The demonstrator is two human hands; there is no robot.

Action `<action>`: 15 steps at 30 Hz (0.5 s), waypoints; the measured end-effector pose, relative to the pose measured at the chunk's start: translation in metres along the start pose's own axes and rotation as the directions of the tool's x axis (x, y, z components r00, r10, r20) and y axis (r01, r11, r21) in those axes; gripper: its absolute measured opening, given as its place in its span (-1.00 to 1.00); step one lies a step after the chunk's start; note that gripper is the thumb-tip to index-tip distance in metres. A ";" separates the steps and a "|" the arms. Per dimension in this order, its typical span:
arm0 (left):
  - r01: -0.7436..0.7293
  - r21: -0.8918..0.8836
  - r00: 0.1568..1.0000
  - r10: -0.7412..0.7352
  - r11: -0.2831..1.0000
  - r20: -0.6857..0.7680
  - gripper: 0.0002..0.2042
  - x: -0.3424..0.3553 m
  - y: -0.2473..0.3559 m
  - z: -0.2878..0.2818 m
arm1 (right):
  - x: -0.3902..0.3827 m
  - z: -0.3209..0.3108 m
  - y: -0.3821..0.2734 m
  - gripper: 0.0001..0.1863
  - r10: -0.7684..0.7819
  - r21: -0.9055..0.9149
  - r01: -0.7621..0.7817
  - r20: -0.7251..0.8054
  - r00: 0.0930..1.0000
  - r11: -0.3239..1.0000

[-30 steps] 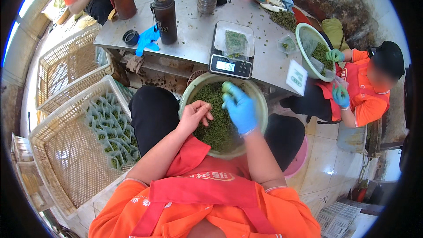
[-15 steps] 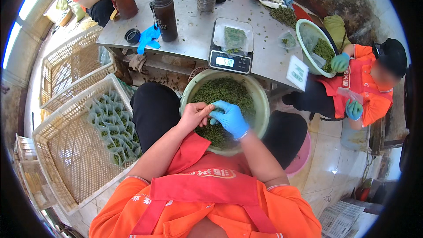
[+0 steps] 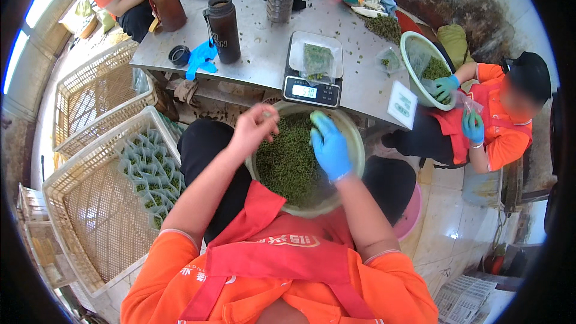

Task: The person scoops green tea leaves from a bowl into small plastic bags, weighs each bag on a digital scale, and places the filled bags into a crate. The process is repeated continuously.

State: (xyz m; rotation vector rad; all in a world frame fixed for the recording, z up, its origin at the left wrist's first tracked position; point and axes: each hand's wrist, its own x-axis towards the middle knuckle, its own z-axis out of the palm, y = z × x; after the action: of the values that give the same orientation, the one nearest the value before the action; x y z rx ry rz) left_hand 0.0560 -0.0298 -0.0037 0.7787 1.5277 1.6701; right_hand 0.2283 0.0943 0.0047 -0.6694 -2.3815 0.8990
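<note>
My bare left hand (image 3: 257,127) is over the left rim of a pale green basin (image 3: 358,144), fingers half curled and a little apart; nothing is plainly seen in them. Over the basin's right part is my right hand (image 3: 329,147) in a blue glove, fingers stretched forward, their tips looking green. Small green peppercorn-like berries (image 3: 285,159) fill the basin between my knees. Just beyond it, at the table edge, a digital scale (image 3: 312,90) carries a clear bag of green berries (image 3: 318,62).
At left, a plastic crate (image 3: 90,228) holds several filled clear bags (image 3: 153,174); another crate (image 3: 99,96) lies behind. A dark bottle (image 3: 225,33) and blue glove (image 3: 201,59) are on the steel table (image 3: 258,72). A co-worker (image 3: 495,114) handles another basin (image 3: 414,78) at right.
My hands have parted from their meeting point above the basin: the left moved left and up, the right moved slightly right. The co-worker at right has brought both gloved hands nearer together.
</note>
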 end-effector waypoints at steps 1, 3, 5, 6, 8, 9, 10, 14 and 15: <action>-0.036 0.009 0.998 0.036 0.999 -0.057 -0.84 0.016 0.007 -0.009 | 0.014 0.001 -0.005 -0.63 -0.006 0.080 0.012 -0.082 0.997 0.997; -0.013 -0.010 0.982 0.011 1.000 -0.186 -0.84 0.039 0.021 -0.029 | 0.043 0.006 -0.006 -0.62 -0.146 -0.115 0.127 -0.176 0.974 0.985; -0.101 0.005 0.951 0.098 0.995 -0.294 -0.86 0.051 0.002 -0.052 | 0.066 0.012 -0.006 -0.62 -0.180 -0.265 0.131 -0.169 0.969 0.955; -0.075 -0.015 0.936 0.065 0.997 -0.345 -0.86 0.052 -0.002 -0.051 | 0.074 0.016 -0.003 -0.62 -0.127 -0.322 0.078 -0.136 0.982 0.944; -0.069 -0.034 0.932 0.052 0.997 -0.360 -0.86 0.052 -0.009 -0.047 | 0.092 0.020 0.005 -0.61 -0.059 -0.439 0.021 -0.072 0.996 0.898; -0.083 -0.034 0.942 0.067 0.996 -0.328 -0.86 0.049 -0.007 -0.039 | 0.101 0.019 0.006 -0.60 -0.042 -0.465 0.002 -0.076 0.996 0.885; -0.080 0.009 0.952 0.079 0.997 -0.296 -0.87 0.046 -0.003 -0.032 | 0.110 0.015 0.004 -0.59 -0.025 -0.489 -0.020 -0.084 0.996 0.872; 0.008 0.604 0.946 0.189 0.797 -0.263 -0.72 0.043 0.000 -0.024 | 0.142 -0.001 -0.010 -0.71 -0.033 -0.554 -0.011 -0.069 0.997 0.832; -0.094 0.737 0.898 0.376 0.669 -0.227 -0.67 0.044 0.004 -0.023 | 0.146 -0.002 -0.016 -0.74 -0.049 -0.559 0.016 -0.043 0.998 0.829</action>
State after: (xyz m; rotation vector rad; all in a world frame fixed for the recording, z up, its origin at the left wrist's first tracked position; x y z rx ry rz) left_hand 0.0125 -0.0059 -0.0041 1.1527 2.5159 1.4176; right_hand 0.1159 0.1724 0.0579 -0.8482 -2.6031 0.1370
